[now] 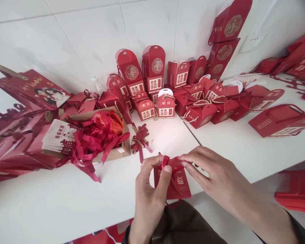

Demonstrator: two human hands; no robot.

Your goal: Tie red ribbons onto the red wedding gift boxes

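At the table's front edge lies a red gift box [181,189] with pale gold characters on its flaps. My left hand [152,189] pinches a red ribbon [165,161] between thumb and forefinger, making a loop above the box. Across from it, my right hand [210,173] has its fingertips closed on another stretch of the same ribbon. The ribbon passes over the top of the box, and a red cord shows at its lower edge. Part of the box is hidden behind both hands.
Left of my hands stands a cardboard box [118,153] heaped with red ribbons [94,135]. Behind it lie small dark red strips [140,138]. Finished-looking red boxes [166,105] line the wall, some stacked. A red paper bag [38,86] leans at left; a red stool [297,191] stands at right.
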